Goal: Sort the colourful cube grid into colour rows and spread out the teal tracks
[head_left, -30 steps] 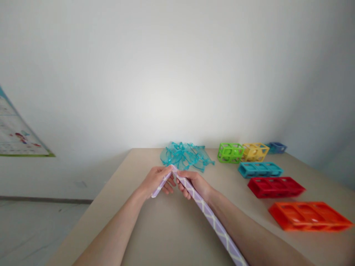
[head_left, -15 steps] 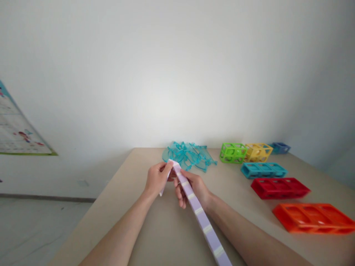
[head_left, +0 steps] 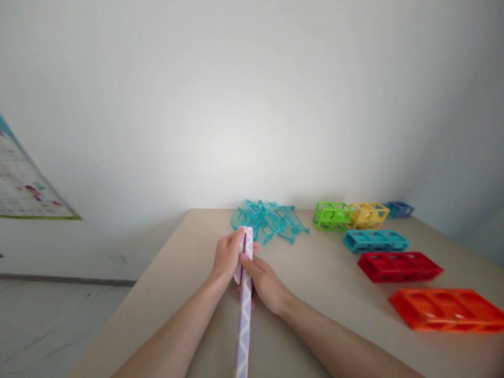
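Observation:
Both hands hold a long purple-and-white twist snake puzzle (head_left: 244,320) above the table. Its long part runs straight toward me and out of the bottom of the picture, with white zigzag lines along it. At the far end the snake is folded back, so a short section lies alongside the long one. My left hand (head_left: 227,256) is closed around the short section and the fold, thumb on top. My right hand (head_left: 268,283) grips the long section just nearer to me, thumb across it. The fingers underneath are partly hidden.
Behind my hands a heap of clear teal plastic pieces (head_left: 268,220) lies near the wall. Along the right stand open-frame blocks: green (head_left: 333,217), yellow (head_left: 369,216), blue (head_left: 400,209), teal (head_left: 376,241), red (head_left: 399,266) and orange (head_left: 449,310). The table's left edge (head_left: 134,299) drops to the floor.
The long part has swung left, from slanting right to pointing nearly straight at me, and has rolled to show zigzags. The short section now lies close beside it. My hands have come together.

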The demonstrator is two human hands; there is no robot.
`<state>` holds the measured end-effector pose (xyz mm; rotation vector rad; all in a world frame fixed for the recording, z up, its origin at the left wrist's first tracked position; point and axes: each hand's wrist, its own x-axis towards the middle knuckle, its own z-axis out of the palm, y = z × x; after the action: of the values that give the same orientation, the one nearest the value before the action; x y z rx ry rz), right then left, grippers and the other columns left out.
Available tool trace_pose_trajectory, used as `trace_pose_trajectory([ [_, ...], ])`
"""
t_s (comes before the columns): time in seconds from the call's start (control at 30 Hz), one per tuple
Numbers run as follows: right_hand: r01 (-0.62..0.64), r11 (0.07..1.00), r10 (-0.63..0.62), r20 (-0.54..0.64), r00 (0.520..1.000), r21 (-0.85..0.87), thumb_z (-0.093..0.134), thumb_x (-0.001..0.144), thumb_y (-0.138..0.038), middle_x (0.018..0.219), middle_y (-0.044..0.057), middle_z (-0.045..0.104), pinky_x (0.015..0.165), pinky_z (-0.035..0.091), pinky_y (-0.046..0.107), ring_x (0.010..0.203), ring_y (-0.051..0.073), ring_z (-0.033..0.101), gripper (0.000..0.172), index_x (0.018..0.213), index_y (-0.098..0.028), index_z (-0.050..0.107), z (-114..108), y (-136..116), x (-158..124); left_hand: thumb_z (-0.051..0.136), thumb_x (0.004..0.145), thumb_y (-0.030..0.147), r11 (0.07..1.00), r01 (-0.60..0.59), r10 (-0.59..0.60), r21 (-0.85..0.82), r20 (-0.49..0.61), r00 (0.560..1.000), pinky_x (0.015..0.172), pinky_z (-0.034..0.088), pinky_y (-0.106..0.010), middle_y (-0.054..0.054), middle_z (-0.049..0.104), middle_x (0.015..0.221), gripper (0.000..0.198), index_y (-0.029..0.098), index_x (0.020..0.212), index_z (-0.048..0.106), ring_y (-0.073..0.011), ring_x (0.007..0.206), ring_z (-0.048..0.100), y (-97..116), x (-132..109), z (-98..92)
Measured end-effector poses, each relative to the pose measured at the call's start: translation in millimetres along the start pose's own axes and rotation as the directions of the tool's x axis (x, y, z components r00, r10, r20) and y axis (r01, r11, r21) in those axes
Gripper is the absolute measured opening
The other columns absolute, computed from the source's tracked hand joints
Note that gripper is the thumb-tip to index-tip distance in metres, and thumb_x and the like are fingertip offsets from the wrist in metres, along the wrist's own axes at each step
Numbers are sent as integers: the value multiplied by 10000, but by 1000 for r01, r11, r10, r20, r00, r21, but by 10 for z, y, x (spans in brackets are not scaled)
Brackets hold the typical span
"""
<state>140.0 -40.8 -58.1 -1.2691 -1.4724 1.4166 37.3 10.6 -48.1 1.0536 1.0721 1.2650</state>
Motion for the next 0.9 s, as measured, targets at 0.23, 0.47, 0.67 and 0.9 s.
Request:
trace_pose_trajectory([
  [0.23,-11,998,4,116,993,54,531,833,-480,576,22,633,330,410,191,397,113,548,330,774,-156,548,72,26,34,525,863,397,936,193,-226,-296,-83,971,564,551,-263,-115,717,743,337,83,823,640,-182,626,697,154,15,36],
  [0.47,-78,996,85,257,963,-37,609,765,-392,431,-13,560,303,426,205,322,113,517,323,555,-149,576,29,-12,-32,554,829,482,828,227,-128,-512,222,967,373,371,-163,38,536,557,330,152,814,555,-51,375,458,197,8,-88],
  [0.67,-88,996,79,279,957,19,530,819,-466,366,-16,521,242,351,180,262,101,465,432,521,-155,548,55,-7,-57,489,823,581,789,298,-103,-537,362,926,349,323,-175,60,444,489,414,171,798,539,-61,341,392,217,-27,-129],
  [0.9,-195,980,178,292,940,28,502,824,-608,354,-4,530,223,307,174,206,85,395,541,556,-142,564,87,-25,-49,538,798,543,832,149,-35,-535,217,975,305,286,-192,65,414,426,375,181,707,507,-77,287,355,260,-34,-141],
])
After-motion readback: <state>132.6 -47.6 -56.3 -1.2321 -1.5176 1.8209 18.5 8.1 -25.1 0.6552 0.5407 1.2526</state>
